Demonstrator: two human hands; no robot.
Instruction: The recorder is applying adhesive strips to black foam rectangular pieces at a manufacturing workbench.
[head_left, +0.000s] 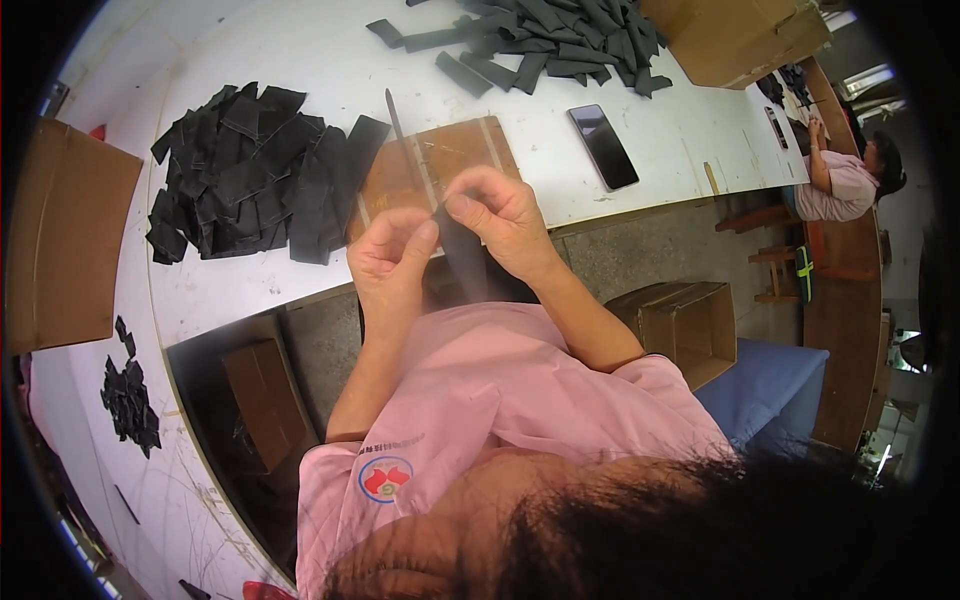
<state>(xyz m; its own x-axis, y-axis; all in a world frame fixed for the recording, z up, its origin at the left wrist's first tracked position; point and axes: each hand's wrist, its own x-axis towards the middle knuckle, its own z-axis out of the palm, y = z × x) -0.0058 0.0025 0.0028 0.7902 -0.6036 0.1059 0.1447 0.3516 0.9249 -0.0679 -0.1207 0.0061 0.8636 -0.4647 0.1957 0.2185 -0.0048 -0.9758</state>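
A black fabric strip (462,250) hangs in front of my chest, its upper end pinched between both hands. My left hand (390,258) closes thumb and fingers at the strip's top corner. Beside it, my right hand (505,222) pinches the same end with thumb and forefinger. The strip's lower part is smeared by motion. Just beyond my hands lies a brown board (480,150) with pale bands, and a thin dark pointed tool (396,118) extends over its far edge. A heap of black fabric pieces (240,180) sits left of the board.
On the white table (330,60), dark grey strips (570,45) are piled at the far side, near a cardboard box (745,40). A phone (604,147) lies to the right. Another box (70,235) stands left. An open carton (690,325) and a co-worker (845,180) are at right.
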